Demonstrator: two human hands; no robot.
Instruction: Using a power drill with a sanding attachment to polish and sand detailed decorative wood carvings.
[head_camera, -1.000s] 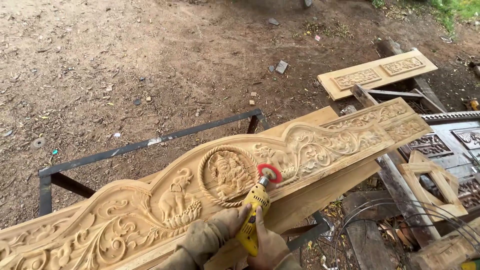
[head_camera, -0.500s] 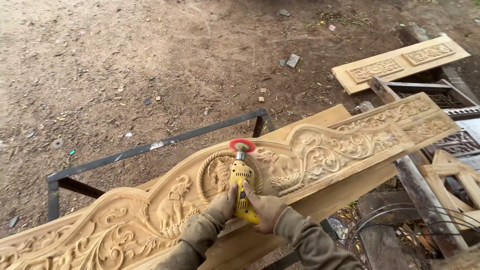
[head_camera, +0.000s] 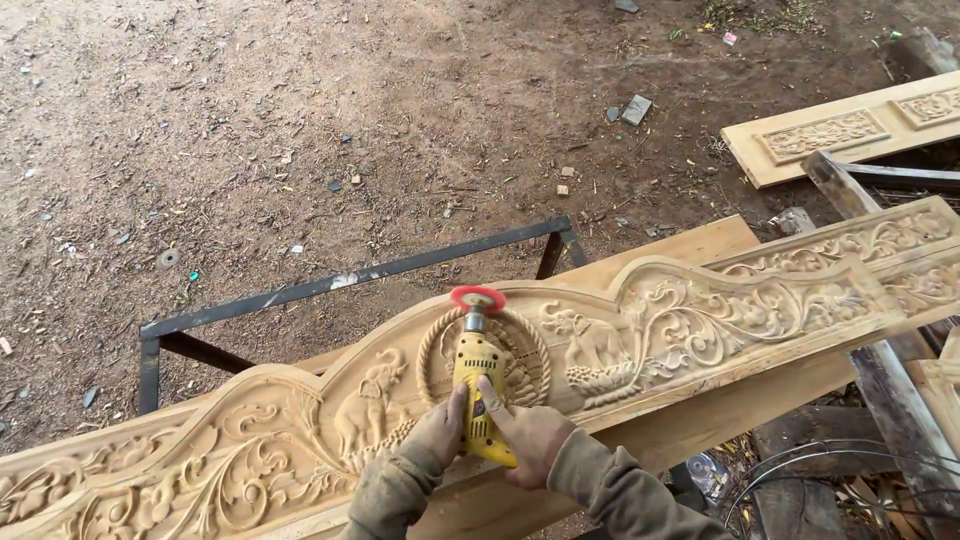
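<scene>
Hands (head_camera: 438, 430) (head_camera: 530, 437) grip yellow rotary tool (head_camera: 478, 398) over carved panel (head_camera: 690, 320).

A carved panel (head_camera: 700, 320) lies across a metal frame (head_camera: 330, 285), second panel (head_camera: 850, 130) behind right.

Both hands, left (head_camera: 437, 428) and right (head_camera: 530, 440), grip a yellow rotary tool (head_camera: 478, 398) over the carved wooden panel (head_camera: 700, 320).

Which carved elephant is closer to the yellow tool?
The right elephant; the yellow tool sits nearer it than the left elephant, which stands past the left hand.
</scene>
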